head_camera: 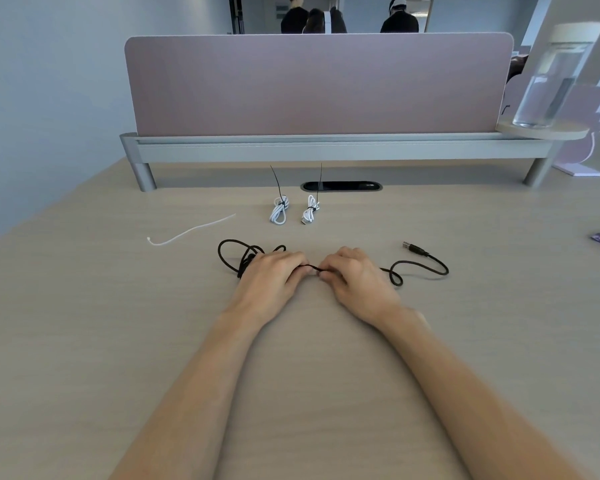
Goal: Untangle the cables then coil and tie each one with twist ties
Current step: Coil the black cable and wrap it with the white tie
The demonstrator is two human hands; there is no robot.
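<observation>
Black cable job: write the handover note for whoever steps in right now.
Left hand and right hand: both pinch the black cable, close together.
Its tangled loops lie by the left hand; its plug end trails right on the table.
Done: left white cable and right white cable coiled, tied.
To do: untangle, coil, tie the black one; a spare white tie lies far left.

hands (314, 275) pinching black cable (420, 263), desk (118, 323)
</observation>
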